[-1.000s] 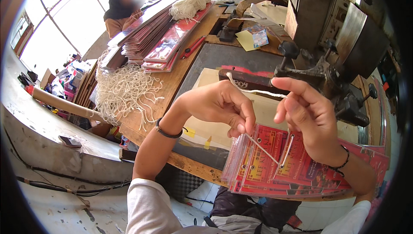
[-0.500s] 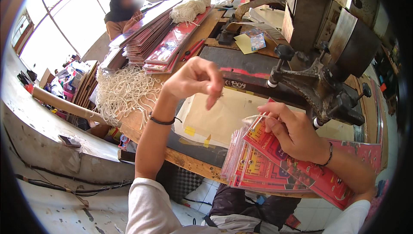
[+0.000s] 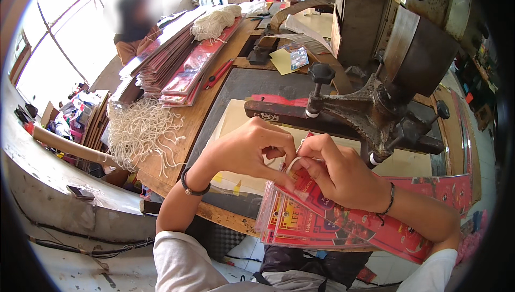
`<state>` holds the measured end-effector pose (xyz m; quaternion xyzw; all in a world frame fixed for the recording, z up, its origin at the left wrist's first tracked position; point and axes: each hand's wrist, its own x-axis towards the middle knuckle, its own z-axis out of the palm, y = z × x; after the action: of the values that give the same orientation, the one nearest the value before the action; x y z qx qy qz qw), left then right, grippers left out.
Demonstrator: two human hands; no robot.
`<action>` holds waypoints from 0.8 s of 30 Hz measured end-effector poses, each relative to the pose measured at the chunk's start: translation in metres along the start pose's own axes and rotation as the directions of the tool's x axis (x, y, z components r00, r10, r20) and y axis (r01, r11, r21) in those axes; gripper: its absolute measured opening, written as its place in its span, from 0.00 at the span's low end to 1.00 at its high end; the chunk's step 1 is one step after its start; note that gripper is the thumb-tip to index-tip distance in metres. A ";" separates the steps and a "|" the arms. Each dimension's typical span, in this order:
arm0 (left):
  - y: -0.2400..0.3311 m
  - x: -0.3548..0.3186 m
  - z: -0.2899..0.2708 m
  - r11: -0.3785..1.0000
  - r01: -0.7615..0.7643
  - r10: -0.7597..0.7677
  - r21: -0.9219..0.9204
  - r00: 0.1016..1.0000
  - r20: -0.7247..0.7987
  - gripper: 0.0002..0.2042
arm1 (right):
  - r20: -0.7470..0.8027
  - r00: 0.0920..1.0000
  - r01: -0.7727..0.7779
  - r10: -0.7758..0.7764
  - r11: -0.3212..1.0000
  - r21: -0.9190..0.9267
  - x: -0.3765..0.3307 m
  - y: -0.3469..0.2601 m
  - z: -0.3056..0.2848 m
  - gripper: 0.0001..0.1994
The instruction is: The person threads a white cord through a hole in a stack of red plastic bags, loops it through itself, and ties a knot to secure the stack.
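Observation:
My left hand [image 3: 249,150] is bent inward at the corner of a red printed sheet [image 3: 383,230], its thumb and fingers closed on a white cord [image 3: 293,165]. On the other side my right hand [image 3: 351,182] pinches the same cord and the sheet's corner between thumb and fingers. The cord makes a small loop between the two hands. Exactly where it passes through the sheet is hidden by my fingers. Beneath, a fanned stack of similar red sheets [image 3: 284,218], with eyelet holes near the ends, rests along the table's near edge.
A black metal press [image 3: 375,104] with knobs stands ahead on the right. At left lie loose white cords [image 3: 140,133], a tall stack of sheets [image 3: 166,69] with bundled cord [image 3: 217,21] on top, and a red-handled tool [image 3: 219,74]. Two people [image 3: 134,23] are farther back.
My left hand has come down and right from above the table to meet the right hand at the cord. The view has shifted slightly; the right hand keeps its hold.

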<state>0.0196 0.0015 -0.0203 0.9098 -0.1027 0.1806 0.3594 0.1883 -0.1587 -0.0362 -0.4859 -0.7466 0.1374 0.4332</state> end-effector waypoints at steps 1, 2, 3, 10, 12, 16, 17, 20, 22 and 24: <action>-0.001 0.000 0.001 0.999 0.043 -0.043 0.010 0.999 0.019 0.14 | -0.010 1.000 -0.006 0.006 1.000 0.010 -0.001 0.000 0.001 0.13; -0.004 0.000 0.002 0.996 0.085 -0.085 0.020 0.996 0.037 0.14 | 0.001 1.000 -0.004 0.004 1.000 -0.010 -0.002 -0.001 0.000 0.14; -0.003 0.000 0.000 0.991 0.128 -0.130 0.043 0.990 0.054 0.13 | 0.006 1.000 0.009 -0.009 1.000 -0.028 -0.002 -0.003 -0.002 0.14; -0.011 -0.005 -0.004 0.985 0.127 -0.121 -0.121 0.991 0.048 0.12 | 0.062 0.982 0.190 -0.180 0.913 -0.361 -0.001 -0.017 -0.011 0.16; -0.010 -0.003 -0.007 0.975 0.186 -0.181 -0.125 0.982 0.052 0.12 | 0.137 0.986 0.150 -0.096 0.869 -0.472 -0.012 -0.041 -0.023 0.20; -0.022 -0.006 -0.006 0.958 0.230 -0.230 -0.170 0.973 0.022 0.13 | 0.264 0.944 0.002 0.199 0.796 -0.605 -0.062 -0.075 -0.042 0.36; -0.022 -0.008 -0.010 0.954 0.256 -0.256 -0.154 0.966 0.019 0.14 | 0.269 0.923 -0.043 0.274 0.771 -0.635 -0.076 -0.085 -0.044 0.38; -0.038 -0.013 -0.008 0.917 0.270 -0.288 -0.294 0.957 -0.020 0.14 | 0.261 0.844 -0.158 0.469 0.682 -0.714 -0.121 -0.104 -0.055 0.46; -0.035 -0.011 -0.009 0.901 0.298 -0.322 -0.314 0.946 -0.026 0.14 | 0.231 0.802 -0.218 0.550 0.631 -0.744 -0.147 -0.102 -0.067 0.50; -0.035 -0.012 -0.011 0.892 0.301 -0.333 -0.337 0.942 -0.043 0.14 | 0.149 0.765 -0.348 0.627 0.597 -0.723 -0.160 -0.105 -0.086 0.50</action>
<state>0.0168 0.0352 -0.0391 0.8323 0.0368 0.1451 0.5337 0.2159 -0.3639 -0.0022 -0.7570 -0.6487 0.0751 0.0203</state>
